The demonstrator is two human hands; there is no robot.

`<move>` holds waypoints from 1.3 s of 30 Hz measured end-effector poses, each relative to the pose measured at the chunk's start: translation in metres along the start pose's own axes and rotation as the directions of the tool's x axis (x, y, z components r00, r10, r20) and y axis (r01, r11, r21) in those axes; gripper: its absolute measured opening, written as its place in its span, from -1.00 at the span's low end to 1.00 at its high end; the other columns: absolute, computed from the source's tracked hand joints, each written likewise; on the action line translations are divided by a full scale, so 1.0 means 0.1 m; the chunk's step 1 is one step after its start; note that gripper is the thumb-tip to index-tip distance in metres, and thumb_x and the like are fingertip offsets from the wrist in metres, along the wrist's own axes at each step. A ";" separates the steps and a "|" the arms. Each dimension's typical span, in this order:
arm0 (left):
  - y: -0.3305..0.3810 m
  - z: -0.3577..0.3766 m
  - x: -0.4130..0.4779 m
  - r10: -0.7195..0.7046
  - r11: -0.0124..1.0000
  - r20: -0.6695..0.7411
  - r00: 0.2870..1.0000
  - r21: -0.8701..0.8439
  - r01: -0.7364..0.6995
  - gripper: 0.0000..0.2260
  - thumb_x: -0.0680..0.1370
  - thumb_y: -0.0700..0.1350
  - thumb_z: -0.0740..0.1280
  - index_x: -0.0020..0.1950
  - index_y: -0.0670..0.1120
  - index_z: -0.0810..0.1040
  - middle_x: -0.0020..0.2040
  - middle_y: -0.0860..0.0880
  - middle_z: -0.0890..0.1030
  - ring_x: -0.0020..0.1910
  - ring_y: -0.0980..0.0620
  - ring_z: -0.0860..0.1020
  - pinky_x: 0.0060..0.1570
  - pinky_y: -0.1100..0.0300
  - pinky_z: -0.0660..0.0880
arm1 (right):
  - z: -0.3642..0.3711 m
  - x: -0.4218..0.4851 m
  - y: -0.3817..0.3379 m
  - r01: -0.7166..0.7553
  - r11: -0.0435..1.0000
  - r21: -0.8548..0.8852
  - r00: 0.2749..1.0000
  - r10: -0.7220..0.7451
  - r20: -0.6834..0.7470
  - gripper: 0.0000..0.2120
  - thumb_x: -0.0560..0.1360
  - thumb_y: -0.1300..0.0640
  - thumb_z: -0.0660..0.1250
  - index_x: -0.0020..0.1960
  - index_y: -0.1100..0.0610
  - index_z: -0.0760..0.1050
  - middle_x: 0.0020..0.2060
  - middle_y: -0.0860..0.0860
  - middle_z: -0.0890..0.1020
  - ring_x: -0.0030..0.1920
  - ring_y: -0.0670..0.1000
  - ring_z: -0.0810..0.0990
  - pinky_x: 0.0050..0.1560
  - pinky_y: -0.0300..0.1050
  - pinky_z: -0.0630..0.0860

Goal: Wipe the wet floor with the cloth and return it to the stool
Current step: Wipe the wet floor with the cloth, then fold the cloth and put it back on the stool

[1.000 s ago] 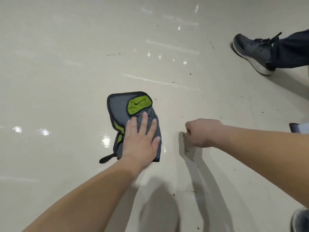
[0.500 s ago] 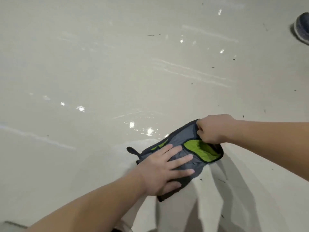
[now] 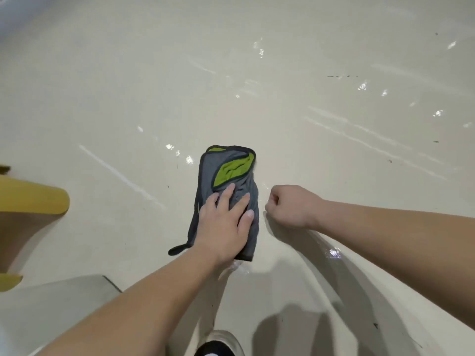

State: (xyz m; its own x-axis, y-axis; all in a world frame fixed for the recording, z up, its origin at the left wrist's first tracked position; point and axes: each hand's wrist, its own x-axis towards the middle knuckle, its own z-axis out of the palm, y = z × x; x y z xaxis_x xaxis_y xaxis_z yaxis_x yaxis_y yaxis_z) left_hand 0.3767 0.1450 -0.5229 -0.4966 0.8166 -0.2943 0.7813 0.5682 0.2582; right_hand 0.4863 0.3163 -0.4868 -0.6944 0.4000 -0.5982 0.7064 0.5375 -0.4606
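**Cloth flat on the wet floor under 1 hand**

The cloth [image 3: 232, 173], grey with a dark edge and a bright green lining showing at its far end, lies folded and lengthwise on the floor [image 3: 321, 155] near the middle of the view. A small dark loop sticks out from its near left corner.

The left hand [image 3: 223, 228] lies palm down on the near half of the cloth. Its fingers are straight, slightly spread, and press the fabric, which bunches into wrinkles just beyond the fingertips.

The right hand [image 3: 289, 206] is just beside the cloth's right edge and apart from it. It is curled into a loose fist with nothing in it. Whether its knuckles touch the floor cannot be told.

The floor is pale cream and glossy. Small bright glints of water lie just beyond the cloth's far left corner, at its near end, and under the right forearm. Long faint streaks and a few dark specks cross it farther out.

A yellow stool [image 3: 36, 200] stands at the left edge, only partly in view and well apart from the cloth. The toe of a black-and-white shoe [image 3: 219, 343] shows at the bottom edge.
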 end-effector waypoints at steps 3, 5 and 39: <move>-0.16 -0.28 0.25 -0.145 0.952 -0.125 0.981 -0.287 0.104 -0.49 0.64 0.11 0.27 0.56 0.00 0.32 0.46 0.00 0.27 0.24 -0.09 0.52 0.25 0.03 0.48 | 0.13 0.05 -0.12 0.039 0.997 0.071 0.999 -0.040 0.006 -0.86 0.56 -0.03 0.23 -0.10 0.02 0.47 -0.10 -0.05 0.63 -0.02 0.08 0.60 0.10 0.04 0.57; -0.21 -0.38 0.43 -0.245 0.913 -0.068 0.967 -0.351 0.207 -0.40 0.57 0.09 0.39 0.55 -0.03 0.30 0.37 -0.02 0.34 0.12 -0.07 0.56 0.15 0.07 0.52 | 0.13 0.10 -0.15 0.038 0.990 0.134 0.999 -0.036 -0.012 -0.87 0.56 0.00 0.26 -0.08 0.04 0.49 -0.13 -0.05 0.64 -0.04 0.07 0.62 0.08 0.03 0.58; -0.74 -0.56 -0.16 0.509 0.807 0.165 0.845 0.249 -0.535 -0.90 0.32 -0.09 0.30 -0.17 0.00 0.49 -0.17 0.02 0.48 -0.15 -0.06 0.45 -0.24 0.06 0.45 | 0.73 -0.10 -0.40 0.520 0.677 -0.521 0.798 -0.603 0.015 -0.81 0.29 0.05 0.39 -0.25 0.03 0.38 -0.27 -0.01 0.42 -0.28 0.08 0.44 -0.36 -0.07 0.25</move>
State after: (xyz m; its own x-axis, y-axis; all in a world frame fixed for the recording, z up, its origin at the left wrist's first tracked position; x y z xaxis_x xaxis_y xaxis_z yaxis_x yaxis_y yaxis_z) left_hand 0.3053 0.0954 -0.4862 0.0407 0.9622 -0.2692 0.9906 -0.0036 0.1368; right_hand 0.4744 0.2368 -0.5102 -0.9777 -0.0155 -0.2093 0.0450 0.9585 -0.2814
